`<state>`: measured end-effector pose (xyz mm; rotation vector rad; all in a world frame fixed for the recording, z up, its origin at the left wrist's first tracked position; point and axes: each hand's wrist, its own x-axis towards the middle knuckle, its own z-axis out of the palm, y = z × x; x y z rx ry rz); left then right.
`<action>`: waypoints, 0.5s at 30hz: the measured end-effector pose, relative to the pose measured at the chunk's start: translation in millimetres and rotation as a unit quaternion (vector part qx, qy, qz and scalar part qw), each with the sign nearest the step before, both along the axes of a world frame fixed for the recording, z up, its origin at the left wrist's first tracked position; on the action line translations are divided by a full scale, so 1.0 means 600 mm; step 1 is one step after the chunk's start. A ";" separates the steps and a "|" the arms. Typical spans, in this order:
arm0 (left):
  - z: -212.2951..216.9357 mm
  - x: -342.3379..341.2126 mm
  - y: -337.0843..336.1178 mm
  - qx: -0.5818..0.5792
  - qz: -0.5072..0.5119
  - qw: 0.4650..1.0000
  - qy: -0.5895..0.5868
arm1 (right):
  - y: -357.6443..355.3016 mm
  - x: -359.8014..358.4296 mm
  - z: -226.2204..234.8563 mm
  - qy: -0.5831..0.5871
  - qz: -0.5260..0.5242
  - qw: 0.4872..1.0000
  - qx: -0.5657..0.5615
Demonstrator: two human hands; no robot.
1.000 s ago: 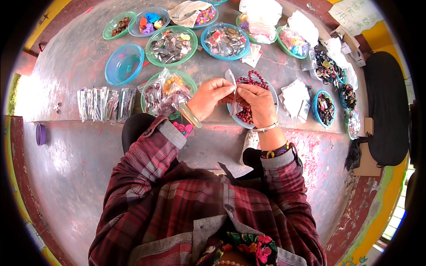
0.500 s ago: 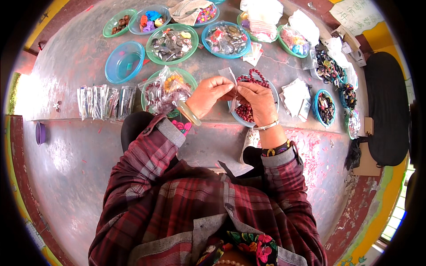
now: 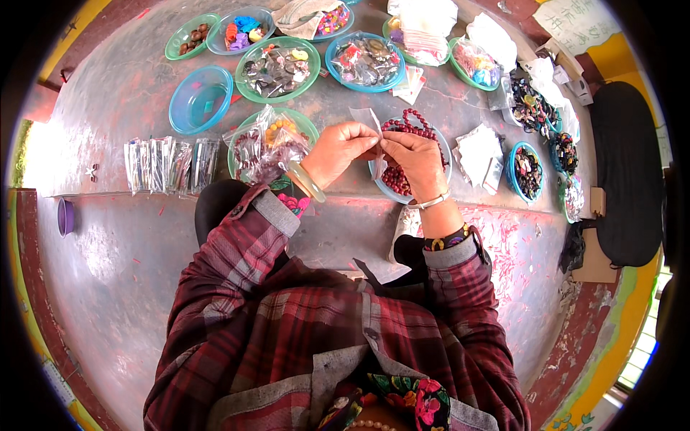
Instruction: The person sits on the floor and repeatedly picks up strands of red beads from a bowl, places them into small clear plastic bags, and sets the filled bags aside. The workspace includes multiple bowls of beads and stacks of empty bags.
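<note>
Pinching a small clear plastic bag [image 3: 375, 136] between both hands, you hold it just above the blue bowl of dark red beads [image 3: 402, 147], a little above the picture's centre. Your left hand [image 3: 338, 151] grips the bag's edge from nine o'clock, fingers closed on it; your right hand [image 3: 417, 161] grips it from three o'clock. At nine o'clock of your left hand sits a green bowl of bagged beads [image 3: 267, 144] on the grey worktop [image 3: 115, 100], with an empty blue bowl [image 3: 200, 99] at ten o'clock beyond it.

Small clear packets [image 3: 167, 164] lie in a row at left; a white paper sign [image 3: 575, 20] sits top right
</note>
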<state>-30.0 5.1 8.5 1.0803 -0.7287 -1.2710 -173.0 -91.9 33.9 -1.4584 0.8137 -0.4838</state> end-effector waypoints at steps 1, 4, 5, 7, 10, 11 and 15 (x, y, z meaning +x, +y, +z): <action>0.001 0.000 0.000 0.001 0.000 1.000 0.004 | 0.000 0.000 0.000 0.004 0.001 1.000 -0.003; 0.004 0.001 0.002 0.004 0.001 1.000 0.023 | -0.001 0.000 -0.002 0.007 0.005 1.000 0.009; 0.004 0.001 0.003 0.004 0.003 0.999 0.034 | 0.000 0.000 0.001 0.013 0.016 1.000 -0.023; 0.003 0.003 0.005 0.006 0.007 0.999 0.054 | 0.004 0.001 0.009 0.024 0.037 0.995 -0.088; 0.003 0.004 0.007 0.017 0.014 0.998 0.067 | 0.007 0.003 0.003 0.023 0.047 0.986 -0.161; 0.007 0.003 0.007 0.022 0.017 0.998 0.064 | 0.008 0.003 0.005 0.029 0.051 0.981 -0.184; 0.012 0.003 0.009 0.034 0.016 0.999 0.000 | 0.009 0.004 0.006 0.042 0.058 0.965 -0.251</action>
